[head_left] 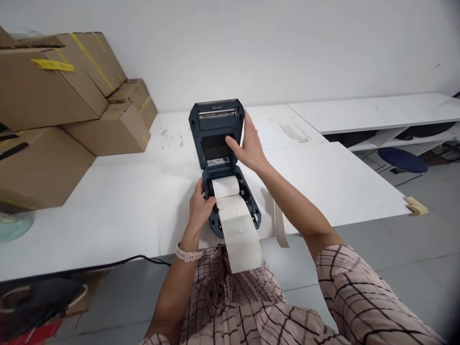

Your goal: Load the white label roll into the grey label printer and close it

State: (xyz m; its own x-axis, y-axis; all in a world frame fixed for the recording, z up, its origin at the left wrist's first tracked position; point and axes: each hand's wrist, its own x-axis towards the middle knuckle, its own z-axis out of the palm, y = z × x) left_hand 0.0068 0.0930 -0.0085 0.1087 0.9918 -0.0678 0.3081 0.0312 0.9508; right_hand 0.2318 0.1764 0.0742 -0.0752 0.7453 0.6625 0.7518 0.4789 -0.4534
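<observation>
A dark blue label printer (256,211) stands on the white table near its front edge, its lid (215,125) raised and leaning back. Inside the base sits a white roll of labels (225,186). From it a pale strip (241,239) runs forward over the front of the printer and hangs past the table edge. My left hand (200,205) grips the left side of the base, thumb near the roll. With its thumb on the inner face and fingers at the right edge, my right hand (250,148) holds the lid; some fingertips are hidden behind it.
Cardboard boxes (46,91) with yellow tape are stacked at the left. A loose paper strip (279,223) hangs over the table edge right of the printer. A brown roll (416,206) lies at the table's right corner, near a blue stool (402,159). A black cable (132,258) runs below the front edge.
</observation>
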